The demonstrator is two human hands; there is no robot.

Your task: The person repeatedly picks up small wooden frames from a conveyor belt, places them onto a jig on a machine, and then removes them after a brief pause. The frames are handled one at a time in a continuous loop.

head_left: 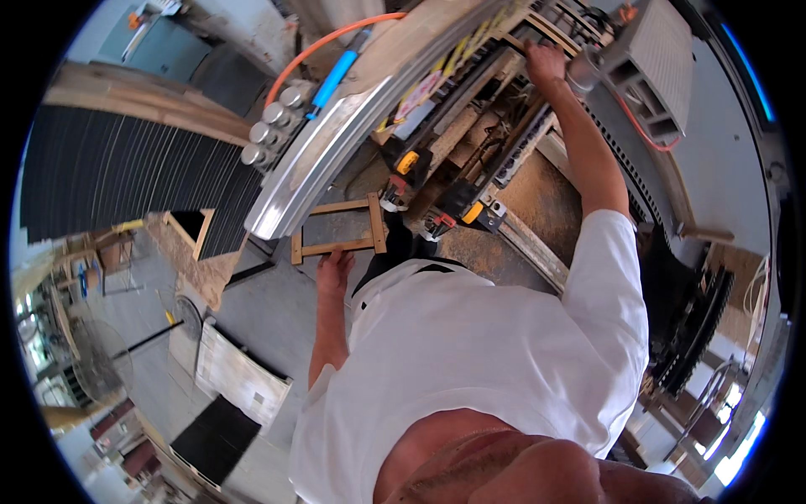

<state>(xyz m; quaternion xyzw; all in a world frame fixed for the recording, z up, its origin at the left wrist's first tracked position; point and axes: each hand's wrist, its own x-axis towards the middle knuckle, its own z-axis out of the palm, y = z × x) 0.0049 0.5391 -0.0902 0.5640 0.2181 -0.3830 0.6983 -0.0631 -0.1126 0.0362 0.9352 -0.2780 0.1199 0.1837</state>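
By my left side, a small rectangular wooden frame (pixel 375 223) hangs just beyond my waist. My left hand (pixel 335 268) is closed on its lower bar, and small dark marks show near the frame's corners. My right arm stretches far forward over the machine bed. At its far end my right hand (pixel 546 64) has its fingers curled down beside pale wooden strips (pixel 550 34). What those fingers hold, if anything, is hidden. A round metal cylinder (pixel 583 70) stands close to the right wrist.
Two dark rails (pixel 470 186) with yellow and red fittings run ahead of me. Sawdust (pixel 537 202) covers the floor between them. A curved metal-edged table (pixel 336 143) stands at left, with a blue-handled tool (pixel 334 82) on it. Stacked black panels (pixel 143 181) lie farther left.
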